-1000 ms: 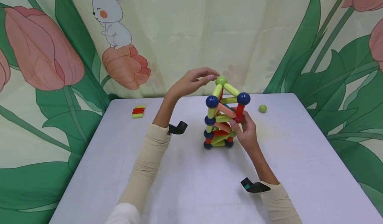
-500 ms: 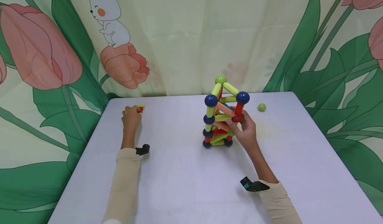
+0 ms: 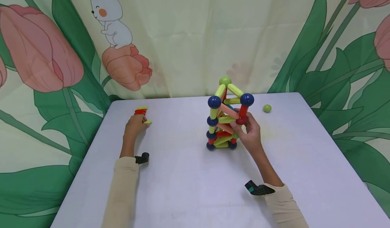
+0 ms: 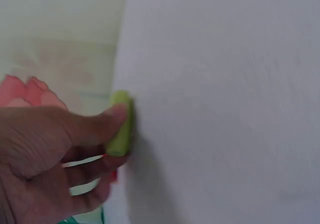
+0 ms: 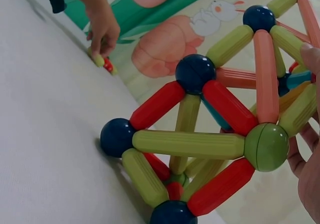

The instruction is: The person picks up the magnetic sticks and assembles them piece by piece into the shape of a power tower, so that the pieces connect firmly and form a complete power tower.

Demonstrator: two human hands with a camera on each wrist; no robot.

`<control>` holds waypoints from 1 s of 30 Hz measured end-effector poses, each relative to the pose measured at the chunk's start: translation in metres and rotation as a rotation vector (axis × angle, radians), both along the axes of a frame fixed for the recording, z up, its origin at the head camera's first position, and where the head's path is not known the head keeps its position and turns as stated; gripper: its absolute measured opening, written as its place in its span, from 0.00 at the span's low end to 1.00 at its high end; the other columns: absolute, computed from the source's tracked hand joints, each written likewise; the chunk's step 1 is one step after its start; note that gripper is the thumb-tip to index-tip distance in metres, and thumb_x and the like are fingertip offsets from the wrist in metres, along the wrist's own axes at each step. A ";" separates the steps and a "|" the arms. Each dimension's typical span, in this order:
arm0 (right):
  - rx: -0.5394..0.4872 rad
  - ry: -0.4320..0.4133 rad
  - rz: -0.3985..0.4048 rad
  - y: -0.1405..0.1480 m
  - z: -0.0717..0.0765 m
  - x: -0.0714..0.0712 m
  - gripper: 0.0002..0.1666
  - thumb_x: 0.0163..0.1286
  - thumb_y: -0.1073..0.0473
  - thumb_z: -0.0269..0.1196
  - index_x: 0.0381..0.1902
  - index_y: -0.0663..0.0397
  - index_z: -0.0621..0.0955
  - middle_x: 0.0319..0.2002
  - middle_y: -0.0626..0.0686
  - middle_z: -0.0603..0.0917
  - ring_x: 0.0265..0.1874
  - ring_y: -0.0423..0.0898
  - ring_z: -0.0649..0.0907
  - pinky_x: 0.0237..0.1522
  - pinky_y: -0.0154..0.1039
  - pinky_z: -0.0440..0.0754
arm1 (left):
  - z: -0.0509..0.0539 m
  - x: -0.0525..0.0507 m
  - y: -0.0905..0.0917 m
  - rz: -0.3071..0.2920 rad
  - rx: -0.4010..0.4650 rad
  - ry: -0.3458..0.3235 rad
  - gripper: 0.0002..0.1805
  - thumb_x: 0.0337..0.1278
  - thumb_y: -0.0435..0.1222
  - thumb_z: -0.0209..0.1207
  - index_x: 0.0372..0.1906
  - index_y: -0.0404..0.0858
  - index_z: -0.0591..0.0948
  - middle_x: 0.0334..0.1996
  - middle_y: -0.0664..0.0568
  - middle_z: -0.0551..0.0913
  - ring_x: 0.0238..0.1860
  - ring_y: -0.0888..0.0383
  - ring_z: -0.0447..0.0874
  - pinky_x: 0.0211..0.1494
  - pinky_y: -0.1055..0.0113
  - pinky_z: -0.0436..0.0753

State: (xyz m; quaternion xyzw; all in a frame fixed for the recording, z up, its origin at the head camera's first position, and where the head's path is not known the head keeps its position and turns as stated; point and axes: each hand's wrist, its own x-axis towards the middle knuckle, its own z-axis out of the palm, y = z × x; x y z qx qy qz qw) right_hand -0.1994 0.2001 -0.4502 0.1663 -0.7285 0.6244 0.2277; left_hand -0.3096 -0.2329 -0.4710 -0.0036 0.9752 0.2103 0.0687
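On the left of the table, my left hand (image 3: 133,125) pinches a short yellow-green stick (image 4: 119,129) between thumb and fingertips, low over the white surface. Just behind that hand lie red sticks (image 3: 140,111) and another yellow-green stick (image 3: 142,107). A tower of magnetic sticks and balls (image 3: 225,120) stands upright right of centre, with dark blue balls at many joints and a green ball (image 3: 225,81) on top. My right hand (image 3: 252,135) holds the tower's right side, thumb and fingers around a red ball (image 3: 241,120). In the right wrist view, only part of that hand shows.
A loose green ball (image 3: 267,108) lies behind and right of the tower. The white table (image 3: 189,187) ends at a printed curtain (image 3: 182,45) close behind. Each wrist wears a small black camera.
My left hand has left the tower's top ball, moved left and down to the loose sticks, and drawn one yellow-green stick slightly toward me. My right hand keeps its place on the tower.
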 end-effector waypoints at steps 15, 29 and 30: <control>0.038 0.005 -0.025 -0.008 0.017 0.013 0.27 0.65 0.72 0.62 0.62 0.66 0.70 0.54 0.30 0.78 0.52 0.32 0.78 0.55 0.24 0.76 | 0.103 0.045 0.114 -0.372 0.801 0.237 0.16 0.60 0.36 0.65 0.53 0.38 0.82 0.47 0.47 0.80 0.44 0.50 0.83 0.45 0.72 0.82; 0.019 0.057 0.013 -0.009 0.023 0.017 0.26 0.63 0.76 0.62 0.58 0.72 0.70 0.54 0.30 0.77 0.54 0.32 0.78 0.60 0.27 0.74 | 0.174 0.086 0.233 -0.765 0.691 0.642 0.14 0.57 0.34 0.67 0.47 0.35 0.84 0.41 0.50 0.80 0.43 0.61 0.77 0.45 0.72 0.80; 0.019 0.058 0.018 -0.009 0.022 0.017 0.26 0.63 0.76 0.62 0.59 0.72 0.70 0.54 0.30 0.78 0.53 0.32 0.78 0.60 0.27 0.74 | 0.173 0.087 0.237 -0.771 0.670 0.649 0.13 0.57 0.34 0.67 0.47 0.35 0.84 0.41 0.50 0.79 0.41 0.61 0.77 0.43 0.73 0.79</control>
